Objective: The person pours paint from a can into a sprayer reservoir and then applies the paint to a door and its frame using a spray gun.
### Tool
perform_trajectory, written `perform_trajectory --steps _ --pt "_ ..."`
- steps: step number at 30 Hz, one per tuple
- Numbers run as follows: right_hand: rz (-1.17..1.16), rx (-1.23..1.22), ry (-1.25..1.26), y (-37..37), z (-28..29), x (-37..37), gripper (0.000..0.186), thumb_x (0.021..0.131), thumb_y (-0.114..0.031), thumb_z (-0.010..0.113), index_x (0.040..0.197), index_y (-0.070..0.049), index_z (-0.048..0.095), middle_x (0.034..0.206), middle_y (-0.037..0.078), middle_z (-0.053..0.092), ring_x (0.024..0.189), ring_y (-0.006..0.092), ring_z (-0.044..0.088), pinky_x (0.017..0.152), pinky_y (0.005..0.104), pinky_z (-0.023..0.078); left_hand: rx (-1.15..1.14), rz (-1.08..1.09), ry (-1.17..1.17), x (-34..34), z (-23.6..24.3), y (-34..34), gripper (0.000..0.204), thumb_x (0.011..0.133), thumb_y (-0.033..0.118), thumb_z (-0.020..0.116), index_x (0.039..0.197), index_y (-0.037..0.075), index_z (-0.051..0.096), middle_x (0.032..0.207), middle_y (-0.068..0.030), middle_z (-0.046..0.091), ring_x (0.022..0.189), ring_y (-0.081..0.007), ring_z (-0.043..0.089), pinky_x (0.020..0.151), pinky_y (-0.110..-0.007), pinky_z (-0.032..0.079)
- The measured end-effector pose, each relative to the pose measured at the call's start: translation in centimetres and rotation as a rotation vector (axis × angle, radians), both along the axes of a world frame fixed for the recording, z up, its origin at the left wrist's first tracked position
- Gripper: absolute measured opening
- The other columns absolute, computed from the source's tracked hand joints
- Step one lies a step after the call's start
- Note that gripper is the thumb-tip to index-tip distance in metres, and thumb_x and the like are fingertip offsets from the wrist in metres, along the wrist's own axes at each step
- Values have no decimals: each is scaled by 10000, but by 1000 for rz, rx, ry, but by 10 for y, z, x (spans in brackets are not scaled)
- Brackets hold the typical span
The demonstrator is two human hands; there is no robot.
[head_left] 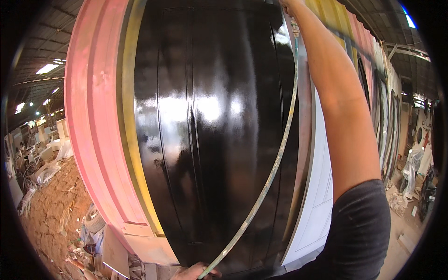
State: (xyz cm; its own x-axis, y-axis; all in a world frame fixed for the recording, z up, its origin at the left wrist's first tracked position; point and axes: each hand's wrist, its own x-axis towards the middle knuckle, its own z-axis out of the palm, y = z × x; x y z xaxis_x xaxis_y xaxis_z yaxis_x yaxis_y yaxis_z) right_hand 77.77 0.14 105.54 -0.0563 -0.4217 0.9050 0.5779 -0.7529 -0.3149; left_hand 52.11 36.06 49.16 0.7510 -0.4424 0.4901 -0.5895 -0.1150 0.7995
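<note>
A tall black door panel with a wet-looking gloss and raised vertical mouldings stands upright before me. My right hand is raised to the top edge and closed around what looks like a spray gun, nearly all of it cut off by the frame. Below that hand, a metal fitting joins the tool to a thin, paint-stained hose. The hose bows down in front of the panel's right side. At the bottom edge my left hand has its fingers wrapped round the hose, away from the panel.
Pink corrugated sheeting with a yellow edge stands behind the panel on the left. A white panel leans at the right. Bare earth, a tyre and scrap boards lie at the lower left; more debris lies far right.
</note>
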Motion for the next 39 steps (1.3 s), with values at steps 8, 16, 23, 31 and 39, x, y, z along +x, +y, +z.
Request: perform_trajectory --steps 8,16,23,31,39 --pt "83 -121 219 -15 -89 7 522 847 -498 720 910 20 692 774 120 664 654 220 614 588 386 475 135 -70 54 0 -30 35 160 908 153 655 1013 33 665 774 -66 611 658 -148 593 586 -297 459" --pt "36 13 534 -16 -244 -24 505 881 -521 699 718 -51 607 567 -3 447 436 114 359 397 337 267 220 -145 174 -7 -82 91 125 919 112 627 1015 48 674 798 -61 612 705 -158 581 640 -300 466" --pt "-84 -12 656 -11 -402 -48 522 895 -539 678 742 -45 601 592 -21 452 460 90 368 395 302 275 415 -146 213 -7 -116 133 124 923 58 576 997 45 675 812 -87 650 746 -180 629 683 -309 494" --pt "-89 104 870 0 -574 -108 459 930 -491 668 883 -35 687 666 -23 531 602 95 446 546 304 402 403 -312 278 -18 -139 160 127 930 187 682 984 72 689 779 -86 690 642 -262 679 583 -333 508" --pt "-91 236 1101 26 -749 -151 473 923 -472 692 1095 -32 706 772 34 656 740 132 547 714 335 483 532 -350 449 -30 -165 165 200 922 244 687 981 53 694 772 -108 679 649 -291 670 576 -356 510"
